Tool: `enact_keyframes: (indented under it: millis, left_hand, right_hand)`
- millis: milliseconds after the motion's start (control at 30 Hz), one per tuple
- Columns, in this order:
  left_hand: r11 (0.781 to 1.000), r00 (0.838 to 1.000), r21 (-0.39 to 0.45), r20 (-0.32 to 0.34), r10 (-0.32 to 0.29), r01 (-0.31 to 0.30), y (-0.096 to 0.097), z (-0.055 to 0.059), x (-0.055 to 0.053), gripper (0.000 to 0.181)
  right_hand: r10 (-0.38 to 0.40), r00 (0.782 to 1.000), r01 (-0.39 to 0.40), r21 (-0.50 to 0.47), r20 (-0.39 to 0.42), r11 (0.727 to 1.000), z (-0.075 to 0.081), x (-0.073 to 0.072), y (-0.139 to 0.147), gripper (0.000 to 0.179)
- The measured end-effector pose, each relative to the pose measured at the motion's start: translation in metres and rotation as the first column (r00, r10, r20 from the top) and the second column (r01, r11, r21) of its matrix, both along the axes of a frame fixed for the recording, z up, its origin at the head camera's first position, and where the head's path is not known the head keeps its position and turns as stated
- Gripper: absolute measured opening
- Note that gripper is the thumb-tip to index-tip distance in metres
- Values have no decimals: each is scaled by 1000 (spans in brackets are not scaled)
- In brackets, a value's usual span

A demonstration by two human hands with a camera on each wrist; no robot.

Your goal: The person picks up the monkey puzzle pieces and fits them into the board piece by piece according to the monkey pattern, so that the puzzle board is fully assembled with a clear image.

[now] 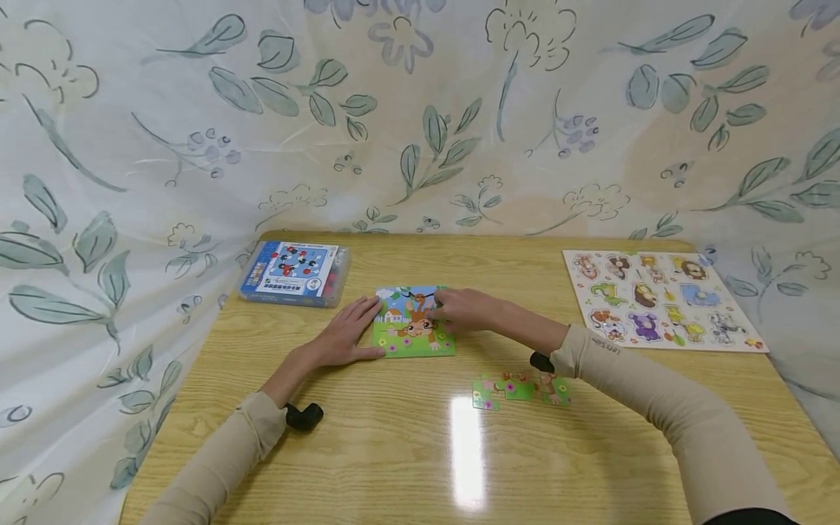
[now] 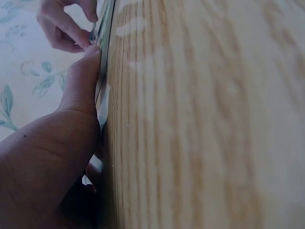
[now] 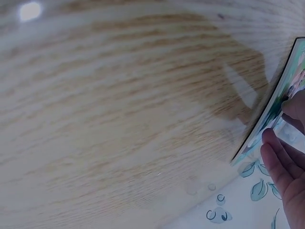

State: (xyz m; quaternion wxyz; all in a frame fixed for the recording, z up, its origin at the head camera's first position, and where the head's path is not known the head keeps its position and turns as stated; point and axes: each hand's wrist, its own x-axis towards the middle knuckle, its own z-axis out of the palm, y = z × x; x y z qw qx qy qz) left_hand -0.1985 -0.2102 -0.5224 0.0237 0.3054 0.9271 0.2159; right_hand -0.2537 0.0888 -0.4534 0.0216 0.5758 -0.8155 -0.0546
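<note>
A square jigsaw puzzle (image 1: 402,344) with an upside-down monkey, a small house and flowers lies on the table. My left hand (image 1: 345,333) is spread flat at its left side, fingertips and thumb on the border. Over the upper right part, my right hand (image 1: 467,309) pinches a small puzzle piece (image 2: 93,34) between thumb and fingertips; most of the piece is hidden by the fingers. In the right wrist view, the puzzle's edge (image 3: 267,117) runs beside the right fingers. Several loose puzzle pieces (image 1: 518,390) lie joined or close together below my right forearm.
A clear plastic case with a blue molecule-model label (image 1: 293,271) sits at the back left. At the right lies a white board of animal shapes (image 1: 666,300). Floral cloth (image 1: 420,131) hangs behind the wooden table (image 1: 387,452).
</note>
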Motion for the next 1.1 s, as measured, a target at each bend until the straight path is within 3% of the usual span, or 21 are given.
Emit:
enact_keyframes:
  millis: [700,1100]
  left_hand:
    - [1000,1000,3,-4,-2,2,0,2,2,92]
    - [1000,1000,14,-10,-10,10,0,1,1,92]
  right_hand:
    - [3,1000,-2,57,-9,998,-3,-1,2,31]
    - [32,998,-33,-19,-62,999,-7,3,4,27]
